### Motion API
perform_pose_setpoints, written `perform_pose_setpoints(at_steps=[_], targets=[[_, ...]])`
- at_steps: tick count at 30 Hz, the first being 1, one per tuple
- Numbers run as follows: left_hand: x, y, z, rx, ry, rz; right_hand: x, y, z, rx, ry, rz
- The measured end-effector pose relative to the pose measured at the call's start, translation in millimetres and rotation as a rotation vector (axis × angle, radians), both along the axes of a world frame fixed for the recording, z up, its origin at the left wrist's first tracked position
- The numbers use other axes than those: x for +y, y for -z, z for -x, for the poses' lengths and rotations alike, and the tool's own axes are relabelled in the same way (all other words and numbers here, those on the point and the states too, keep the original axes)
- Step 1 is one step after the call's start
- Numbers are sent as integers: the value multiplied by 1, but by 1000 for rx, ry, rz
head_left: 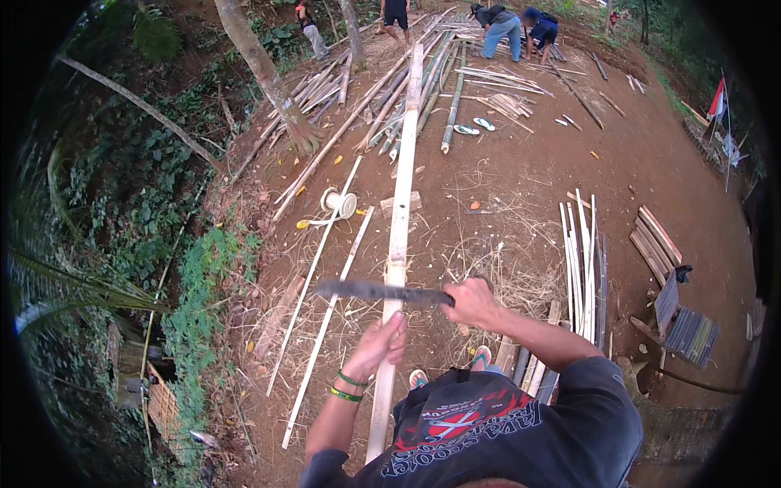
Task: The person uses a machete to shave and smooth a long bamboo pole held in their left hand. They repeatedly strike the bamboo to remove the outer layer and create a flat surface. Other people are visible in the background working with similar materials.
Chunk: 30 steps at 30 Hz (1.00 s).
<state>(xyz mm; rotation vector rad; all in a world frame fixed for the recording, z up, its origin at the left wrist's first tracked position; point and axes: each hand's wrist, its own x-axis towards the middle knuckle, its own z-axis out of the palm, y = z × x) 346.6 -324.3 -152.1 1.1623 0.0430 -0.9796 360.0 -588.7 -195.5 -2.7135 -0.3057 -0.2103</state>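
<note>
Head view: one long pale bamboo strip (403,195), running lengthwise above the dirt ground (537,179); one left hand (382,346), fingers curled around the strip; one right hand (473,302), fingers wrapped round the handle of one big knife (374,292), blade crosswise over the strip, contact not clear. Hazards, by judgement: blade skidding on a knot could reach the left hand just beside it; a slackened hold could let the strip twist; open sandals (482,356) would give little cover from a dropped knife

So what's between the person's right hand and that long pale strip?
In the head view, the dark blade of the long knife: it reaches from the right hand across the long pale strip.
</note>
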Motion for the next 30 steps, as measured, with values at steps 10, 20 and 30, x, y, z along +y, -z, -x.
perform_pose_setpoints(at_steps=[10,20,30], targets=[[-2,-1,7,-54,-7,-30,-1,1,1,-167,-178,57],[10,5,15,42,47,-26,-10,8,-17,-104,-194,105],[39,9,44,125,156,-50,-27,-20,-25,77,-52,131]])
